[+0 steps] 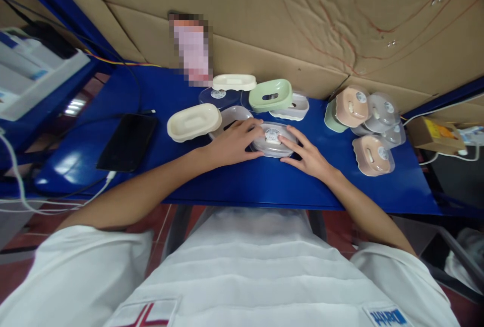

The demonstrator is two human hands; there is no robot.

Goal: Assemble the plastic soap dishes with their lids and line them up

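Observation:
A grey soap dish with a clear lid (273, 149) rests on the blue table in front of me, a round sticker on its top. My left hand (235, 143) grips its left end, thumb at the near edge and fingers over the lid. At the right end, my right hand (309, 156) holds the same dish, with a fingertip by the sticker. Just left lies a cream soap dish (193, 122), partly over a greyish dish that my left hand partly hides. Behind are a green soap dish (284, 96), a whitish dish (298, 110) and a cream tray (234, 83).
Lidded peach soap dishes (351, 107) and clear lids (380, 111) are grouped at the right. A black phone (127, 143) lies at the left near a white cable (111, 178). Cardboard (257, 9) lines the back; a pixelated object leans there.

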